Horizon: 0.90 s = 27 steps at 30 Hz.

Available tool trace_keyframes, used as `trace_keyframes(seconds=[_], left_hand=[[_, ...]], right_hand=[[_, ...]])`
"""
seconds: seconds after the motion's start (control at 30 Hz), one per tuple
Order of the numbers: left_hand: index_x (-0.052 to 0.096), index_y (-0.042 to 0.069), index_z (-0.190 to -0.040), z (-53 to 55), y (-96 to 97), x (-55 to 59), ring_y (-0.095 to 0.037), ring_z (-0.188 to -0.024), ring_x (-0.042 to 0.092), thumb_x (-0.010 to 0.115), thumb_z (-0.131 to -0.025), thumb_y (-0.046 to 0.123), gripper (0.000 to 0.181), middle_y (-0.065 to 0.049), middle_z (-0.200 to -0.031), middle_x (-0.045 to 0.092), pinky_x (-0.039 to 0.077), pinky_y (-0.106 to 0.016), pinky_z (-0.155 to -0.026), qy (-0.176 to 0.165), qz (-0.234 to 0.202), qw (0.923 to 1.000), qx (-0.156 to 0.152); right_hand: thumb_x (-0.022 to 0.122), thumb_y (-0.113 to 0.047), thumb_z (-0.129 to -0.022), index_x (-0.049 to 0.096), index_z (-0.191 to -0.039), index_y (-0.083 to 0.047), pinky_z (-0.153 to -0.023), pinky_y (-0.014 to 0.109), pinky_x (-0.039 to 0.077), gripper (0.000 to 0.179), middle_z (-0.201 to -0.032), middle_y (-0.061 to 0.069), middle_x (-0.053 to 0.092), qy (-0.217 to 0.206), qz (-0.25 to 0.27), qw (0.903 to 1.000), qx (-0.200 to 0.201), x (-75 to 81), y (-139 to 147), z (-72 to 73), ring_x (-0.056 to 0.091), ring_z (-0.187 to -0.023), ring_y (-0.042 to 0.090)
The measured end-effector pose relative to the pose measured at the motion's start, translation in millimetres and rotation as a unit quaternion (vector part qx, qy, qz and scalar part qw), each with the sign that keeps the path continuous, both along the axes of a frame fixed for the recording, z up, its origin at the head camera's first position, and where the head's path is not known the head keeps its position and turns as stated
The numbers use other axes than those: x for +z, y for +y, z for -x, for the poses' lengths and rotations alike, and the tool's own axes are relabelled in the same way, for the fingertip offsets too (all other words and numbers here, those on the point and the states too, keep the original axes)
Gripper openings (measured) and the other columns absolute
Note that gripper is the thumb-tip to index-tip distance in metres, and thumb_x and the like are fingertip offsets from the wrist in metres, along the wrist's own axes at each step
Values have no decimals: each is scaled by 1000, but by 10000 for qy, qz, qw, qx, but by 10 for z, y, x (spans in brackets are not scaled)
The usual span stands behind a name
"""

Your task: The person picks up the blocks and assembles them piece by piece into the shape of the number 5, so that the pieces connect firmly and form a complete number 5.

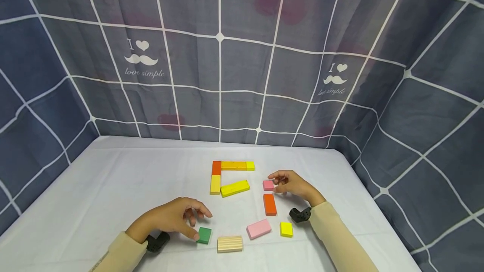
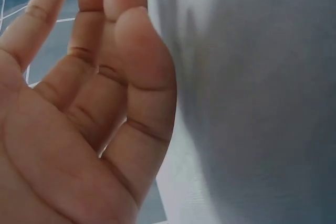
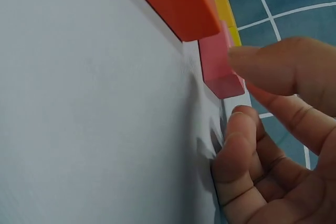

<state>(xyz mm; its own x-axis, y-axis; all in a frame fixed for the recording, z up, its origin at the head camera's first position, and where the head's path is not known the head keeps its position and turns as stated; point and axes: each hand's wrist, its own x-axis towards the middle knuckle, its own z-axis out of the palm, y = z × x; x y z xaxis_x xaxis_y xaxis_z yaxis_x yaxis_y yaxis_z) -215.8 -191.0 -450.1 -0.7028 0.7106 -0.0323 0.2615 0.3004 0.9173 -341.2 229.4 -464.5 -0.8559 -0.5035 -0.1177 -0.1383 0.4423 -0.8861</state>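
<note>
Right of centre in the head view, I find the small pink block (image 1: 268, 185) just left of the nearer right hand (image 1: 295, 184), whose loosely bent fingers are not closed round it (whether the thumb touches, I can't tell); its top looks nearly square, so I read no clear long axis. At lower left of centre, the left hand (image 1: 172, 216) is relaxed, thumb tip at the green block's (image 1: 205, 235) left edge.

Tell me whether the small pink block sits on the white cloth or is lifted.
On the white cloth: in the right wrist view, the small pink block meets it with no visible gap.
</note>
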Motion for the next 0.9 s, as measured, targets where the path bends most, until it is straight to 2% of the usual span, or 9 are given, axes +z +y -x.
trace_keyframes(seconds=[0.2, 0.53, 0.77, 0.9], left_hand=[[74, 3, -120, 14, 16, -27, -12, -84, 60, 94, -78, 4, 47, -1, -105, 62, 51, -25, -76, 27, 225, 9997, 24], [75, 10, -111, 18, 24, -41, -8, -83, 59, 97, -75, 7, 42, 3, -105, 64, 49, -25, -71, 276, 553, 9979, 213], [77, 13, -105, 15, 25, -52, -8, -82, 58, 98, -75, 8, 37, 6, -104, 69, 48, -25, -70, 289, 665, 9969, 317], [78, 15, -101, 14, 30, -59, -8, -82, 58, 98, -75, 9, 33, 7, -100, 69, 48, -25, -70, 296, 772, 9960, 348]], right_hand=[[82, 3, -87, 69, -124, 8, -66, 23, 49, 40, -101, 7, 62, 92, -308, 9995, 25, 12, -18, 17, 53, -83, 18], [81, 3, -86, 72, -116, 5, -63, 25, 47, 31, -97, 4, 66, 239, -597, 9979, -25, 27, -63, 37, 53, -77, 17], [83, 0, -87, 74, -116, 3, -59, 24, 44, 30, -96, 3, 67, 384, -721, 9965, 169, 42, -110, 71, 52, -77, 17], [83, 1, -86, 74, -115, 5, -65, 26, 44, 31, -97, 6, 69, 447, -699, 9960, 322, 58, -154, 76, 53, -81, 18]])
